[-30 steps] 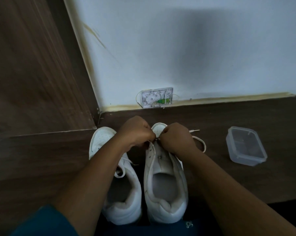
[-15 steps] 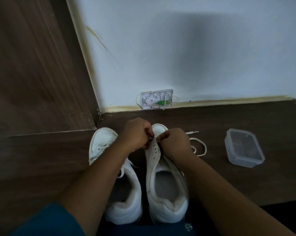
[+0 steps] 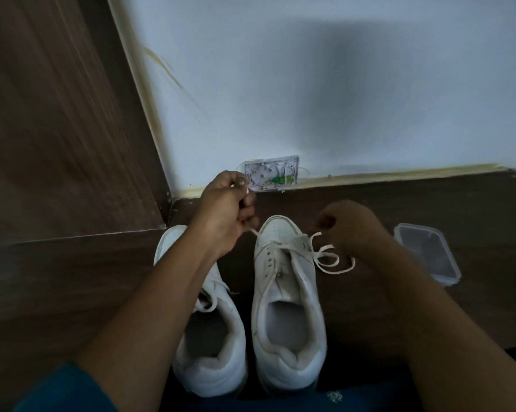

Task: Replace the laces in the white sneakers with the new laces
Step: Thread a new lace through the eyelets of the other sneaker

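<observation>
Two white sneakers stand side by side on the dark wooden floor, toes toward the wall. The right sneaker [image 3: 286, 295] has a white lace [image 3: 328, 257] threaded through its lowest eyelets. My left hand [image 3: 224, 215] is raised above the toe and pinches one end of that lace, pulled up and to the left. My right hand [image 3: 351, 227] holds the other end, which loops loosely on the floor beside the shoe. The left sneaker [image 3: 212, 331] lies partly under my left forearm, with a lace showing near its tongue.
A clear plastic container [image 3: 426, 254] sits on the floor to the right of the shoes. A small clear wall box [image 3: 271, 173] with green parts is mounted at the base of the white wall. A wooden panel [image 3: 57, 129] rises on the left.
Both hands were together over the right sneaker's toe. They have moved apart, the left up and left, the right out to the right, drawing the lace through the eyelets.
</observation>
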Demonstrator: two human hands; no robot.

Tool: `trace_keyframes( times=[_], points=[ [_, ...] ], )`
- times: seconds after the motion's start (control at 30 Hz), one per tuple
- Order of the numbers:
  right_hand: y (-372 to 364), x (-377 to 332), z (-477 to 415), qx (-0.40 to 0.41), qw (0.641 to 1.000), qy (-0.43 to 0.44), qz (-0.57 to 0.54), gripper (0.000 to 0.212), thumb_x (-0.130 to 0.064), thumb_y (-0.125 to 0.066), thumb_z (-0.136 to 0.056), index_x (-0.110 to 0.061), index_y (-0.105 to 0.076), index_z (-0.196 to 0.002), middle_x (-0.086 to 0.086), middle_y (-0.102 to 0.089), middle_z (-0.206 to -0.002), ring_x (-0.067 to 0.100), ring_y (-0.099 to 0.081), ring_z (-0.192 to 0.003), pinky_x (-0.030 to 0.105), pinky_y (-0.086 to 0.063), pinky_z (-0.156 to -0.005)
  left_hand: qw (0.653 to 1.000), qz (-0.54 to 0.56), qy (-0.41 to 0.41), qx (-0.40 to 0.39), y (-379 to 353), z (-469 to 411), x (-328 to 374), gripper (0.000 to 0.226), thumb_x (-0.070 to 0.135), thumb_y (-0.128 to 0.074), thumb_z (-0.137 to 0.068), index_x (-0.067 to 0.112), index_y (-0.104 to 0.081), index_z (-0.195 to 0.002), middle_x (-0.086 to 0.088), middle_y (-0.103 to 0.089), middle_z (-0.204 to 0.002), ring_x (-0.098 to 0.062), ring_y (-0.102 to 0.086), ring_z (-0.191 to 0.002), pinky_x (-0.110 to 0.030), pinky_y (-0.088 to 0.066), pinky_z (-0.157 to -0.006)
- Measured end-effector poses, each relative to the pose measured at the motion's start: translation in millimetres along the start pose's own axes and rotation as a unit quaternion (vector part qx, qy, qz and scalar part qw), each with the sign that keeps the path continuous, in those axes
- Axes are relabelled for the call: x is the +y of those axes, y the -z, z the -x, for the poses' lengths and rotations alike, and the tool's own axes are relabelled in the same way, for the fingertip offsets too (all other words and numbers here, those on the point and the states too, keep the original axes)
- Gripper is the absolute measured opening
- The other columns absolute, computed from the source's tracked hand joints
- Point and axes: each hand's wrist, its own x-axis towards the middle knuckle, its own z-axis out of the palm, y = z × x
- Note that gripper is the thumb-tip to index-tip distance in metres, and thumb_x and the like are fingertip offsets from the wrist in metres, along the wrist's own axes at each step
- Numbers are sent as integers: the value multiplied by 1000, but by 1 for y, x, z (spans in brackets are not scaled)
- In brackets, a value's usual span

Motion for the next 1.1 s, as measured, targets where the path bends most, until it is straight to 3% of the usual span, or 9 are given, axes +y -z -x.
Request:
trace_keyframes(
  times=[0.07, 0.2, 0.27, 0.33, 0.47, 0.53, 0.77, 0.97, 1.1],
  points=[
    [-3, 0, 2, -90, 994, 41, 40, 30, -15, -65, -86, -18, -65, -116, 2, -66, -112, 15, -57, -89, 22, -44, -73, 959, -273, -74, -20, 4, -4, -2, 17, 10, -48, -94, 20, -53, -81, 3, -45, -65, -5, -39, -46, -20, -32, -47],
    [-14, -3, 4, -109, 991, 57, 49, 46, -26, -72, -81, -14, -54, -121, 5, -60, -118, 19, -55, -105, 26, -42, -83, 638, -747, -126, -138, 1, -5, -14, 16, 28, -58, -89, 18, -66, -99, 0, -66, -102, -17, -59, -92, -27, -45, -76],
    [-15, -1, 4, -97, 995, 38, 12, 60, -25, -75, -78, -15, -44, -129, 6, -59, -122, 22, -55, -111, 30, -44, -89, 588, -788, -122, -134, -4, -4, -17, 22, 28, -56, -89, 12, -66, -101, -7, -66, -107, -23, -60, -99, -31, -48, -83],
    [-18, -2, 4, -118, 992, 55, 0, 65, -22, -74, -78, -17, -42, -134, 5, -59, -125, 22, -55, -114, 29, -44, -92, 598, -780, -129, -133, -4, -5, -17, 20, 28, -60, -88, 12, -65, -98, -4, -64, -105, -23, -59, -102, -29, -46, -83],
    [-23, -10, 2, -148, 981, 93, 82, 42, -27, -66, -86, -13, -56, -124, 6, -62, -122, 23, -56, -113, 28, -43, -91, 887, -434, -154, -30, -1, -4, -1, 27, 3, -70, -79, 25, -56, -72, 9, -53, -71, -13, -56, -72, -19, -39, -59],
    [-21, -11, 2, -145, 980, 87, 103, 32, -26, -62, -88, -10, -62, -115, 8, -64, -116, 24, -58, -108, 26, -42, -83, 945, -221, -233, 58, 7, 0, 22, 35, -9, -67, -75, 23, -55, -71, 4, -46, -61, -7, -43, -54, -17, -37, -51],
    [-6, -21, 3, -126, 987, 31, -90, 11, -16, -58, -86, -11, -61, -76, 3, -58, -73, 15, -53, -67, 25, -41, -57, 672, -716, -126, -139, 31, 1, 9, 22, 21, -67, -82, 30, -68, -103, 3, -62, -105, -18, -58, -103, -32, -45, -91],
    [4, -34, 11, -116, 809, -82, -570, 39, -19, -52, -92, -10, -54, -55, 8, -53, -55, 20, -49, -49, 31, -40, -56, 718, -681, -69, -127, 23, 3, -17, 15, 18, -64, -87, 16, -63, -101, -3, -63, -104, -20, -58, -99, -22, -39, -75],
    [3, -26, -1, 24, 910, -112, -398, 33, -19, -53, -89, -11, -51, -58, 1, -46, -52, 14, -38, -46, 28, -29, -50, 661, -740, -75, -98, 22, -1, -13, 15, 6, -55, -83, 4, -68, -90, -9, -68, -100, -23, -63, -95, -27, -46, -78]
  ],
)
